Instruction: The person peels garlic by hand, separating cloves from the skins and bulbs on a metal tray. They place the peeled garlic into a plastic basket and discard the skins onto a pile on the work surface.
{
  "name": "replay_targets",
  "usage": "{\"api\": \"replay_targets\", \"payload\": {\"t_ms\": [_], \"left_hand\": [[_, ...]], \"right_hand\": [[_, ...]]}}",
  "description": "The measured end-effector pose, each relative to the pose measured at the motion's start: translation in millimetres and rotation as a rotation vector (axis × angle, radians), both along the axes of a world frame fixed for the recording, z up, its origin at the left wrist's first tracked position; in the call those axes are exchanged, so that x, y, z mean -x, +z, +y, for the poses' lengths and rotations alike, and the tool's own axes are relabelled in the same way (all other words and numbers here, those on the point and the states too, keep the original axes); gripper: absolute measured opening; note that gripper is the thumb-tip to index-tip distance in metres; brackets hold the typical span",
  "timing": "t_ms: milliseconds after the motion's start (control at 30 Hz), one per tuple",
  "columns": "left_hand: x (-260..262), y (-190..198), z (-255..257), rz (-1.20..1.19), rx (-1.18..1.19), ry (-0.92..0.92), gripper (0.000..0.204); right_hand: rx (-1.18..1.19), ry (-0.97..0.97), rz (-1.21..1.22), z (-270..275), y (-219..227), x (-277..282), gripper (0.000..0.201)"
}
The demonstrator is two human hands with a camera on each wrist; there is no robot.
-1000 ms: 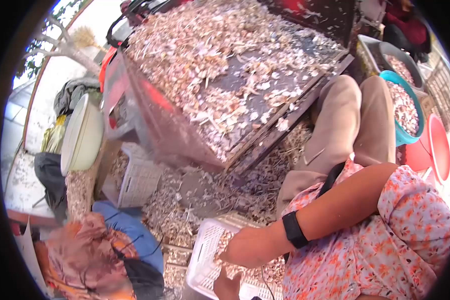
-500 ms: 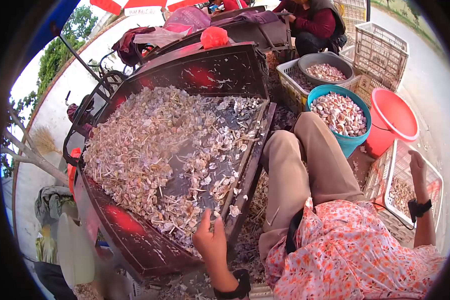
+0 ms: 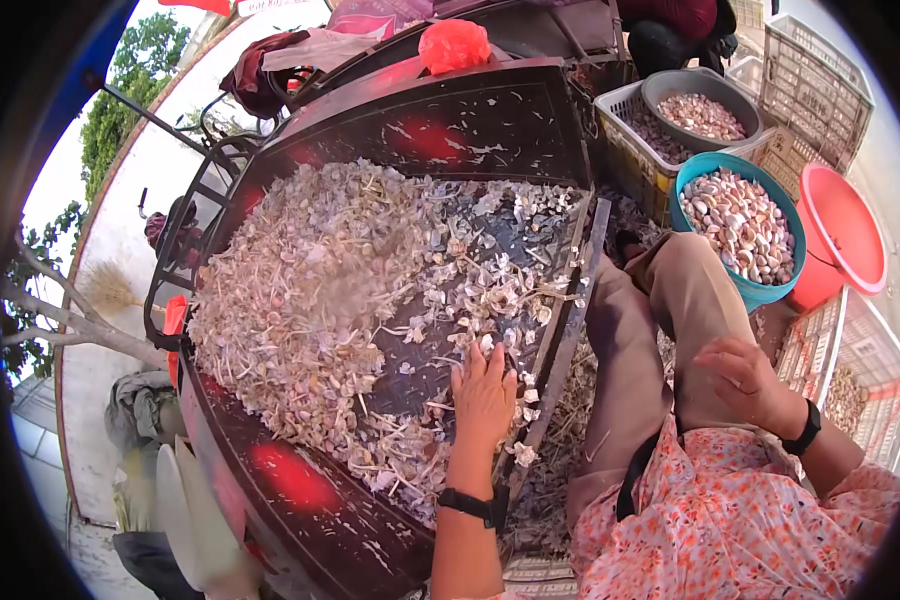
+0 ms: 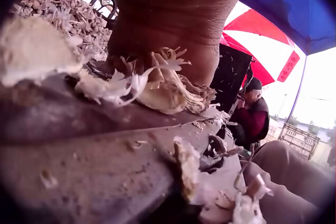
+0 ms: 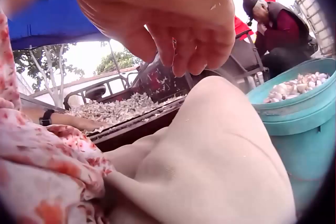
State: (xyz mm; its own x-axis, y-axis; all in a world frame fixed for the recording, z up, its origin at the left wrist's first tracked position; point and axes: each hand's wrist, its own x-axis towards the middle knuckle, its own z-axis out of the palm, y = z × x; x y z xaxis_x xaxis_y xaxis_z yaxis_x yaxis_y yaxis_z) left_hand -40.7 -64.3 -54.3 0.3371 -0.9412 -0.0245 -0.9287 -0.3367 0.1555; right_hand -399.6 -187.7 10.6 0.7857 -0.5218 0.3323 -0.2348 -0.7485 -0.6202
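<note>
My left hand (image 3: 485, 395) rests palm down, fingers extended, on loose garlic skins (image 3: 495, 285) near the edge of the dark cart bed (image 3: 410, 350). In the left wrist view, papery skins and stalk bits (image 4: 168, 90) lie right under the heel of this hand. A large heap of garlic pieces with dry stalks (image 3: 290, 270) covers the bed further in. My right hand (image 3: 750, 380) hovers above my thigh with loosely bent fingers and holds nothing; the right wrist view shows the hand (image 5: 178, 29) over the knee.
A teal bucket of garlic cloves (image 3: 735, 220) stands beside my knee, with a red bucket (image 3: 845, 230) next to it. Behind are a grey basin (image 3: 705, 115) and stacked crates (image 3: 815, 90). A white crate (image 3: 875, 350) is at my right. Another person (image 5: 286, 35) sits beyond the cart.
The head view has swung up from a white crate where both hands were. My left hand has come onto the cart bed; the right has moved from beside the right-hand crate to above my thigh.
</note>
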Motion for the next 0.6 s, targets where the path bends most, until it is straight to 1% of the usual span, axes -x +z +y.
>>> {"api": "replay_targets", "payload": {"t_ms": [33,67,100,133,167,200,233,300,333,433,467,500,567,600], "left_hand": [[4,6,8,0.085,0.028,-0.074,0.053],[8,12,17,0.17,0.058,-0.142,0.049],[13,20,25,0.178,0.046,-0.126,0.049],[19,29,34,0.081,0.069,-0.068,0.046],[22,30,40,-0.018,0.095,-0.016,0.044],[20,20,47,-0.012,0.171,0.082,0.036],[17,15,55,-0.002,0.169,0.09,0.036],[12,11,65,0.173,0.271,0.128,0.029],[15,11,67,0.111,0.36,0.098,0.023],[19,9,73,0.107,0.378,0.074,0.026],[19,8,72,0.086,0.426,0.083,0.022],[19,8,71,0.085,0.418,0.103,0.022],[22,10,73,0.191,0.568,0.178,0.02],[23,11,76,0.273,0.581,0.257,0.024]], "right_hand": [[-0.01,0.005,0.007,-2,0,-19,0.025],[-0.033,0.109,-0.012,-3,-1,-39,0.024],[-0.06,0.215,-0.029,-3,-2,-57,0.023],[-0.075,0.23,-0.02,-3,-3,-74,0.023],[-0.089,0.313,-0.044,-4,-2,-89,0.023],[-0.097,0.392,-0.068,-8,-2,-104,0.022],[-0.102,0.399,-0.058,-11,-1,-119,0.022],[-0.076,0.463,-0.042,-20,-1,-150,0.022],[-0.059,0.484,-0.085,-25,-6,-166,0.022],[-0.065,0.504,-0.053,-35,-7,-204,0.021],[-0.085,0.502,-0.044,-36,-9,-214,0.019],[-0.095,0.52,-0.042,-36,-8,-223,0.019],[-0.103,0.496,0.011,-33,-6,-235,0.017],[-0.108,0.512,-0.024,-31,-6,-240,0.017]]}}
